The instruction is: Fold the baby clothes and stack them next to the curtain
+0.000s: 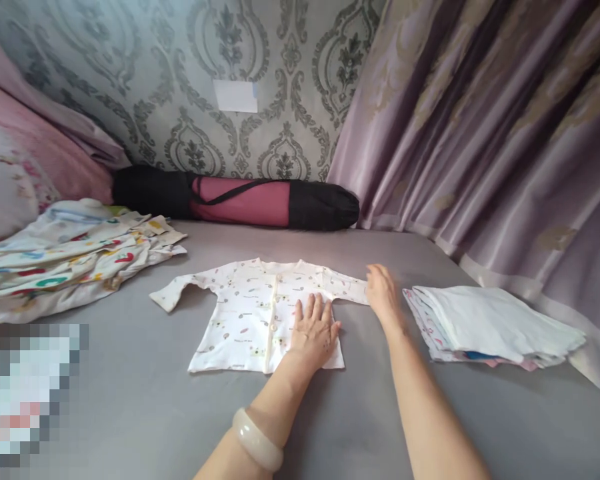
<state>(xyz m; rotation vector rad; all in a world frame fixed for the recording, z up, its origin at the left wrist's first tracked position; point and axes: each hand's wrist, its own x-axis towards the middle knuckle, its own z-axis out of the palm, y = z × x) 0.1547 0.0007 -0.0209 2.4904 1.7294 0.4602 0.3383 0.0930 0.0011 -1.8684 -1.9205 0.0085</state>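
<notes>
A small white baby shirt [240, 320] with a scattered print and a buttoned front lies spread on the grey sheet. My left hand [314, 331] rests flat on the right half of its body, fingers spread. At the end of the right-hand sleeve is my right hand [381, 291], its fingers curled around the cuff, which they partly hide. That sleeve lies stretched out straight, while the opposite sleeve [173, 290] bends down towards its cuff. A pale bangle [258, 441] circles my left wrist.
Folded clothes [500, 323] are stacked at the right, beside the purple curtain [430, 133]. Loose printed clothes [80, 253] lie heaped at the left. Along the patterned wall rests a long black and maroon bag [250, 200]. The lower left corner is pixelated.
</notes>
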